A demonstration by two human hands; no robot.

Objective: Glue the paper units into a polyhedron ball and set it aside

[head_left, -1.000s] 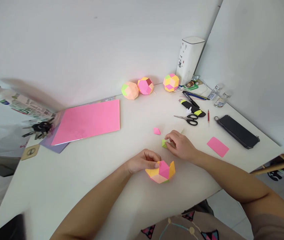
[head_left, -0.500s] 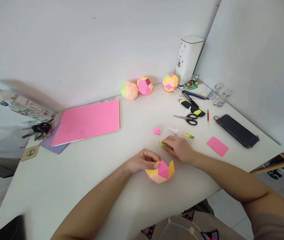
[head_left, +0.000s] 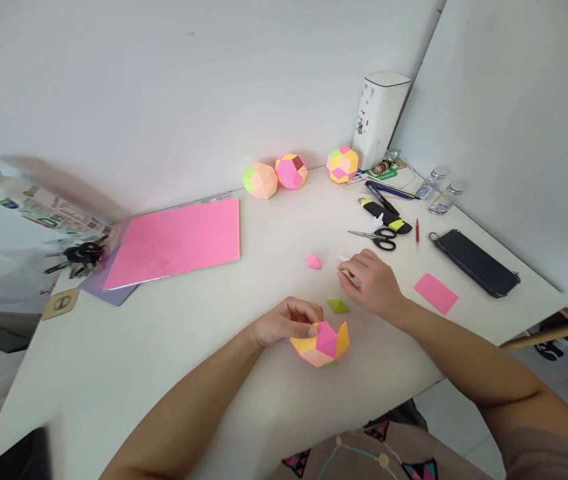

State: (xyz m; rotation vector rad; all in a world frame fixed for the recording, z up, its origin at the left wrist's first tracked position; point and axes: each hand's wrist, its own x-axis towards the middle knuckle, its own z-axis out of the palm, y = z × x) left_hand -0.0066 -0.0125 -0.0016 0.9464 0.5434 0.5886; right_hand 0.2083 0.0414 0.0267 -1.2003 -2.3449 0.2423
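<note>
My left hand grips a partly built paper ball of pink, yellow and peach faces, thumb on its near side. It is open at the top, with a yellow flap standing up at the right. My right hand hovers or rests to the right, its fingers curled together; whatever they hold, if anything, is hidden. Just past its fingertips shows the end of a small white object. Between the hands lies a green folded paper piece. Farther back sits a pink folded piece.
Three finished paper balls, one of them pink, stand along the wall. Scissors, a cutter, a red pen refill, a pink paper card and a black phone case lie rightward. Pink sheets lie left.
My right hand has let go of the green piece, leaving it on the table, and moved back and right over the small yellow-green tube. My left hand keeps its hold on the ball.
</note>
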